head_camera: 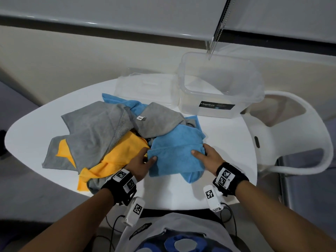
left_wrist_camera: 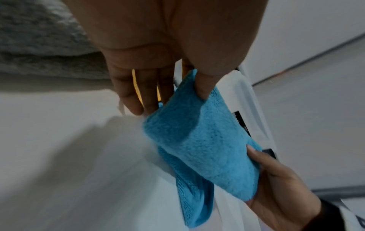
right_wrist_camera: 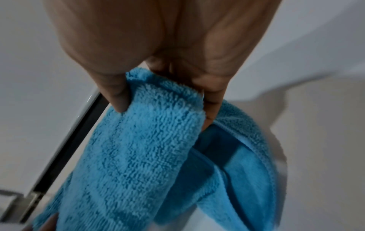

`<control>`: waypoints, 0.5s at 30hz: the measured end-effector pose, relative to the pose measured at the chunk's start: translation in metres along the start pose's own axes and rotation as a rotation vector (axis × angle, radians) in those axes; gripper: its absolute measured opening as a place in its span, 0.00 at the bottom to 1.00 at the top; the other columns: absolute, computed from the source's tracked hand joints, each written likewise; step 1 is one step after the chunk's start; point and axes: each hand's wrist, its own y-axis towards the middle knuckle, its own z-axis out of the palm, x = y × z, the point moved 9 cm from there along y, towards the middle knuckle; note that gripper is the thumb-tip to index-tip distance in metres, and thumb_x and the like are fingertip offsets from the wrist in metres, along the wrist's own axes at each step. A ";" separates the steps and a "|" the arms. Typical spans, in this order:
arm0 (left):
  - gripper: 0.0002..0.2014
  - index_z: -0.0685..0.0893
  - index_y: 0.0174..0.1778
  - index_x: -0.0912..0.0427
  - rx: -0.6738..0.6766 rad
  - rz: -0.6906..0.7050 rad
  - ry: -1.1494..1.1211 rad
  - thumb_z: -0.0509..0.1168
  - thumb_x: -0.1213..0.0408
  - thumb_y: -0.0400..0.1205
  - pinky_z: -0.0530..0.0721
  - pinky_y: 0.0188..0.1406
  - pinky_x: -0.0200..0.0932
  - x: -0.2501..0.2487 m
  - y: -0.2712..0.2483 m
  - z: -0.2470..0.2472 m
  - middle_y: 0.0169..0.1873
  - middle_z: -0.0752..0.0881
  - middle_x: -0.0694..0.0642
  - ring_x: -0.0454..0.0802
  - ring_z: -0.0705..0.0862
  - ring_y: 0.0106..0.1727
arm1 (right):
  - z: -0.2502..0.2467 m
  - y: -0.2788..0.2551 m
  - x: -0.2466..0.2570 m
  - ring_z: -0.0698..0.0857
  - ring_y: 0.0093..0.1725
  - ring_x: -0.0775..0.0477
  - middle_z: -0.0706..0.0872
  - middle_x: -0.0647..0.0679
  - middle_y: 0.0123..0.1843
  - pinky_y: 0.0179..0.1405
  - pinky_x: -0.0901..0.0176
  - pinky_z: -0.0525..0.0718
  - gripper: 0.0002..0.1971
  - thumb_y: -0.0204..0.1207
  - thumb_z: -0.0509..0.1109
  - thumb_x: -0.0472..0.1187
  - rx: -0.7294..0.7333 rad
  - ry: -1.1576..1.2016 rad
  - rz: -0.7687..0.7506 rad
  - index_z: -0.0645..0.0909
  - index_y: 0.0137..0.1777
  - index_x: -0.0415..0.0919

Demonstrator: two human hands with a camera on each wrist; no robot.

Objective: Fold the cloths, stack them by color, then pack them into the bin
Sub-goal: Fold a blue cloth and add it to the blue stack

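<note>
The left hand and the right hand are each holding one end of a sky-blue microfibre cloth, the grip on both sides being a narrow pinch with the thumb lying on top of the fabric and the fingers tucked beneath. The cloth is lying doubled over into a band whose long axis is running straight from one grip to the other, left to right across the person's front, with its folded edge facing the person and a loose tail hanging down below the right grip onto the round white surface. In the left wrist view the left hand's thumb is pressing the cloth's upper corner while the right hand is clasping the far end; in the right wrist view the right hand's thumb is bearing on the plush face and the layers are opening underneath. Just beyond the left grip a heap of crumpled grey, orange-yellow and blue cloths is sprawling, touching the held cloth. Farther beyond the right grip a clear rectangular plastic bin with a dark label is standing upright, and its clear lid is lying beside it, beyond the heap. A white moulded chair is standing outward of the right grip.
</note>
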 end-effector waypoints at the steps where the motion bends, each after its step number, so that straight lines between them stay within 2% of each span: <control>1: 0.25 0.73 0.55 0.35 -0.003 0.025 0.038 0.60 0.26 0.68 0.87 0.48 0.62 -0.007 0.002 0.001 0.48 0.88 0.54 0.55 0.87 0.49 | -0.005 -0.002 0.000 0.89 0.55 0.47 0.90 0.49 0.55 0.60 0.41 0.86 0.17 0.73 0.76 0.54 -0.021 0.053 -0.001 0.81 0.57 0.48; 3: 0.26 0.71 0.58 0.36 -0.043 0.067 0.084 0.59 0.27 0.70 0.86 0.51 0.59 -0.029 0.004 0.002 0.48 0.88 0.51 0.52 0.87 0.48 | -0.017 -0.005 0.000 0.89 0.55 0.43 0.89 0.46 0.55 0.57 0.40 0.87 0.19 0.72 0.76 0.53 -0.079 0.096 -0.015 0.78 0.58 0.45; 6: 0.25 0.71 0.67 0.48 -0.098 0.132 0.172 0.62 0.40 0.79 0.85 0.50 0.54 -0.067 0.011 0.013 0.49 0.85 0.53 0.53 0.85 0.48 | -0.039 -0.008 -0.001 0.89 0.53 0.39 0.88 0.42 0.55 0.52 0.42 0.89 0.15 0.79 0.73 0.46 -0.160 0.134 -0.050 0.75 0.61 0.46; 8: 0.22 0.71 0.69 0.51 -0.107 0.176 0.221 0.64 0.48 0.83 0.84 0.48 0.50 -0.091 0.021 0.026 0.44 0.84 0.54 0.53 0.84 0.45 | -0.060 -0.009 -0.002 0.89 0.50 0.40 0.88 0.42 0.54 0.47 0.46 0.90 0.14 0.81 0.71 0.44 -0.221 0.140 -0.058 0.75 0.63 0.48; 10: 0.19 0.72 0.68 0.51 -0.084 0.204 0.256 0.64 0.50 0.83 0.80 0.46 0.45 -0.111 0.034 0.044 0.38 0.83 0.53 0.53 0.84 0.43 | -0.086 -0.009 -0.003 0.89 0.48 0.42 0.88 0.42 0.53 0.42 0.52 0.89 0.13 0.82 0.69 0.45 -0.285 0.155 -0.067 0.75 0.64 0.47; 12: 0.19 0.72 0.68 0.50 -0.045 0.212 0.256 0.64 0.51 0.83 0.78 0.47 0.45 -0.129 0.051 0.066 0.37 0.82 0.52 0.54 0.83 0.44 | -0.116 -0.008 -0.006 0.88 0.47 0.44 0.87 0.42 0.53 0.42 0.55 0.87 0.14 0.82 0.69 0.47 -0.340 0.174 -0.054 0.76 0.64 0.48; 15: 0.20 0.70 0.70 0.47 0.030 0.214 0.269 0.63 0.51 0.83 0.81 0.56 0.49 -0.152 0.076 0.100 0.48 0.85 0.55 0.56 0.85 0.50 | -0.154 -0.004 -0.016 0.87 0.50 0.44 0.85 0.43 0.54 0.50 0.50 0.86 0.19 0.79 0.72 0.45 -0.374 0.219 0.024 0.73 0.68 0.52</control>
